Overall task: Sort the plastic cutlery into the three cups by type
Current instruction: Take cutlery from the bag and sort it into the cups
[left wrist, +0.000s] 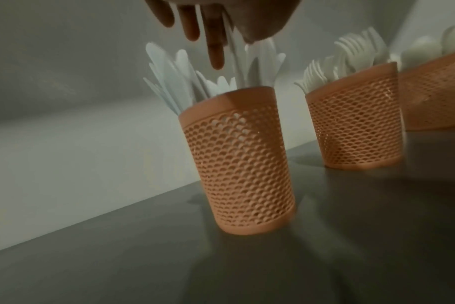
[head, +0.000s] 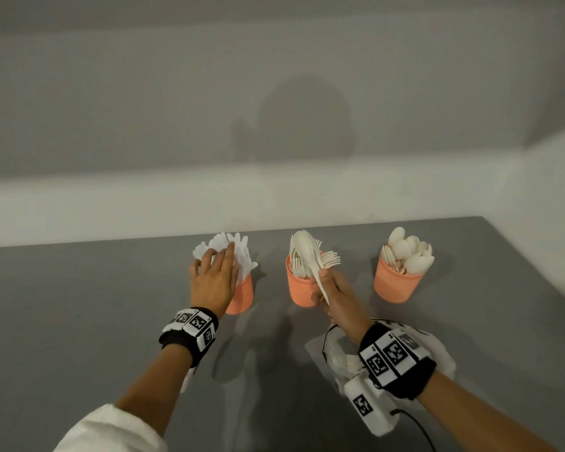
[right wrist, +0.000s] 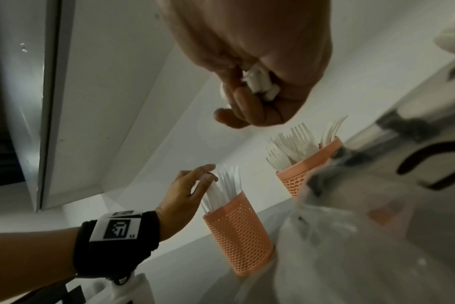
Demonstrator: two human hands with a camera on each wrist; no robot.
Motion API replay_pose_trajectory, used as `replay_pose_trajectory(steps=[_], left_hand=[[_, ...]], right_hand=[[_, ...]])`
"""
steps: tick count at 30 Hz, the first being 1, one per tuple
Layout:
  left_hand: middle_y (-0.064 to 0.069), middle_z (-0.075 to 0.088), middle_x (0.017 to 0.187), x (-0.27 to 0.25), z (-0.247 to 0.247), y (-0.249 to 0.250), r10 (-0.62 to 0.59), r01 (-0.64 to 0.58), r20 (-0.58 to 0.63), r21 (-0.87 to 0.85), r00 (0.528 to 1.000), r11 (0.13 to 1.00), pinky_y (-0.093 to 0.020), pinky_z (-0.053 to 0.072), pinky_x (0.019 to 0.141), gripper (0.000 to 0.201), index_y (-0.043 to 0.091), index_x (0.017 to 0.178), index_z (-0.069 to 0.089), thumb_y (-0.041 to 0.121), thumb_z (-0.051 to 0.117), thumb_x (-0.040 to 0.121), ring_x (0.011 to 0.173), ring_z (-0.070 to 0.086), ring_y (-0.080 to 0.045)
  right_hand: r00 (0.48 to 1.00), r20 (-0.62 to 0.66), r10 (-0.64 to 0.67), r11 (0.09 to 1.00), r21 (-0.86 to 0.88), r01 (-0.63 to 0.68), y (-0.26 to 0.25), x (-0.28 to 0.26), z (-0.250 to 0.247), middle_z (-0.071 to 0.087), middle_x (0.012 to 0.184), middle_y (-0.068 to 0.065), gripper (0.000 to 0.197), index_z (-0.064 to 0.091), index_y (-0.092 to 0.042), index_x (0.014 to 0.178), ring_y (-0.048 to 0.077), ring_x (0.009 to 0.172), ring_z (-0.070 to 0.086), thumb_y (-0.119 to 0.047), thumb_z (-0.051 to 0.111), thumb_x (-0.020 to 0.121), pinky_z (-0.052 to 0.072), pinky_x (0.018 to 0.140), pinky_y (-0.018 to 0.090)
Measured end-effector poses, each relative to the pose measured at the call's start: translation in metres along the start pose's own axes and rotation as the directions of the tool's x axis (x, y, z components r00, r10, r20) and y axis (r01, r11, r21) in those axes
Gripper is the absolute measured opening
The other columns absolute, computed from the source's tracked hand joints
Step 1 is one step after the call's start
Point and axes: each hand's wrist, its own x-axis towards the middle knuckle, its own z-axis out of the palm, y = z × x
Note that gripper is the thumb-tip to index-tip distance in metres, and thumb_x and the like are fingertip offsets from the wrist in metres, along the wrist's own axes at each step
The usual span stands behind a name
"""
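Note:
Three orange mesh cups stand in a row on the grey table [head: 111,305]. The left cup [head: 242,295] holds white knives [head: 242,252], the middle cup [head: 299,288] forks, the right cup [head: 393,282] spoons [head: 408,252]. My left hand [head: 216,256] is over the knife cup [left wrist: 239,160] and pinches a knife [left wrist: 234,59] that stands in it, taller than the others. My right hand [head: 331,288], in front of the fork cup [left wrist: 356,115], grips a bundle of spoons and forks [head: 307,252] by the handles [right wrist: 257,84].
A crumpled white plastic bag [head: 437,350] lies on the table under my right wrist. The white wall [head: 274,197] runs just behind the cups. The table's right edge [head: 535,262] passes close to the spoon cup. Bare grey surface lies to the left.

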Motion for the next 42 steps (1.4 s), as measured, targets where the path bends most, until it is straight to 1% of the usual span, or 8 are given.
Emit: replay_pose_trajectory(steps=[6,10,13,20,25,32,39,42], left_hand=[[-0.016,0.051,0.132,-0.001,-0.037,0.028,-0.196,0.146,-0.160,-0.281,0.967,0.949,-0.048,0.042,0.090,0.060,0.009,0.136,0.041,0.043,0.033,0.088,0.111,0.051,-0.034],[0.002,0.060,0.096,-0.008,-0.068,0.082,-0.369,0.311,0.175,-0.884,0.913,0.349,-0.017,0.048,0.073,0.046,0.011,0.132,0.044,0.029,0.055,0.091,0.081,0.060,-0.003],[-0.002,0.065,0.086,-0.012,-0.066,0.112,-0.286,0.438,0.382,-0.884,0.879,0.164,-0.035,0.054,0.084,0.052,0.008,0.128,0.045,0.030,0.064,0.084,0.088,0.065,-0.018],[-0.023,0.068,0.088,-0.008,-0.064,0.131,-0.317,0.400,0.314,-0.878,0.895,0.261,-0.052,0.053,0.079,0.026,-0.002,0.101,0.059,0.019,0.045,0.096,0.081,0.066,-0.036],[-0.019,0.067,0.096,-0.010,-0.078,0.146,-0.293,0.426,0.367,-0.888,0.883,0.174,-0.035,0.053,0.074,0.029,0.000,0.109,0.054,0.020,0.034,0.100,0.082,0.065,-0.030],[-0.015,0.067,0.088,-0.008,-0.092,0.153,-0.119,0.433,0.430,-0.901,0.895,0.004,-0.016,0.046,0.045,0.033,0.008,0.095,0.058,0.024,0.029,0.102,0.076,0.063,-0.025],[-0.014,0.066,0.095,0.000,-0.090,0.195,-0.081,0.271,0.259,-0.917,0.963,0.291,-0.028,0.052,0.078,0.020,0.008,0.098,0.049,0.025,0.038,0.099,0.085,0.064,-0.021],[-0.012,0.056,0.090,0.002,-0.093,0.214,-0.043,0.243,0.244,-0.902,0.969,0.356,-0.019,0.044,0.070,0.020,0.002,0.103,0.044,0.021,0.037,0.099,0.087,0.056,-0.022]], right_hand=[[0.989,-0.108,-0.098,0.995,0.005,0.100,0.006,0.001,0.004,0.040,0.052,-0.010,0.021,0.048,-0.029,0.085,0.001,0.043,0.038,-0.025,0.034,0.101,0.032,0.052,0.019],[0.982,-0.141,-0.124,0.991,0.023,0.129,0.008,0.000,0.017,0.046,0.063,-0.021,0.033,0.052,-0.024,0.105,-0.001,0.062,0.042,-0.051,0.041,0.089,0.035,0.064,0.022],[0.981,-0.120,-0.152,0.988,0.014,0.155,0.006,-0.002,0.028,0.047,0.074,-0.003,0.034,0.052,-0.020,0.100,0.005,0.063,0.042,-0.050,0.045,0.086,0.037,0.060,0.023],[0.990,-0.010,-0.142,0.972,0.190,0.141,-0.007,-0.019,0.021,0.048,0.056,0.008,0.016,0.047,-0.017,0.098,0.002,0.034,0.041,-0.022,0.031,0.101,0.030,0.034,0.013],[0.994,0.054,-0.095,0.974,0.210,0.082,-0.007,-0.026,0.012,0.049,0.052,0.002,0.019,0.050,-0.033,0.102,0.008,0.036,0.040,-0.033,0.031,0.099,0.029,0.032,0.019],[0.892,0.428,0.148,0.931,0.244,-0.272,-0.027,-0.034,-0.023,0.047,0.038,-0.005,0.041,0.053,-0.013,0.085,0.009,0.030,0.040,-0.035,0.022,0.100,0.037,0.039,0.021],[0.957,0.274,0.093,0.917,0.351,-0.190,-0.042,-0.023,-0.055,0.056,0.089,0.016,0.037,0.044,0.010,0.123,0.018,0.073,0.058,-0.004,0.030,0.091,0.051,0.067,0.026],[0.982,0.179,0.061,0.951,0.290,-0.112,-0.049,-0.019,-0.064,0.055,0.099,0.024,0.038,0.046,0.013,0.121,0.026,0.089,0.056,0.007,0.033,0.086,0.048,0.073,0.028]])
